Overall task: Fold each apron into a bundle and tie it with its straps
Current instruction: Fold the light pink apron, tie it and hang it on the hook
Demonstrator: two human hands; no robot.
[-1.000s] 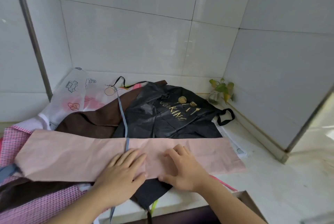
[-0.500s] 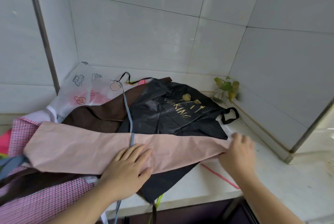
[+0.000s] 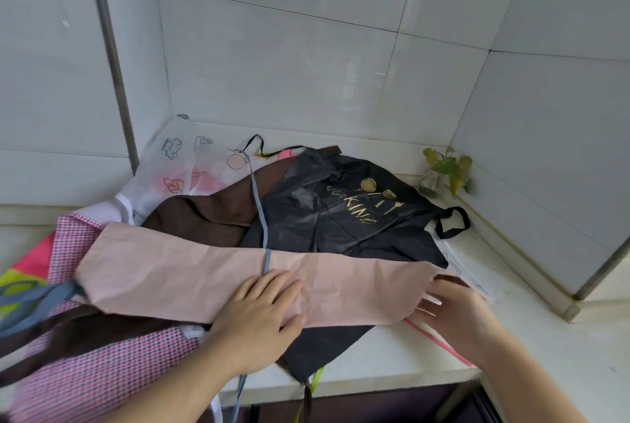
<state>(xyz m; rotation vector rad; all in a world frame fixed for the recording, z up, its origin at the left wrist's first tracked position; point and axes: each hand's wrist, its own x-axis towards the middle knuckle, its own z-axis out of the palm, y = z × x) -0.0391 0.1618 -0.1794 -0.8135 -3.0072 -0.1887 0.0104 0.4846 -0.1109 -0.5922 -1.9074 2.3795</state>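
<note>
Flat left hand (image 3: 260, 315) presses the pink apron (image 3: 177, 281); right hand (image 3: 455, 308) pinches its end.

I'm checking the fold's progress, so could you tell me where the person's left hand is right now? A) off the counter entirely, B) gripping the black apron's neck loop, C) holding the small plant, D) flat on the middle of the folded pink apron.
D: the left hand lies palm-down with straight fingers on the middle of the pink apron.
</note>
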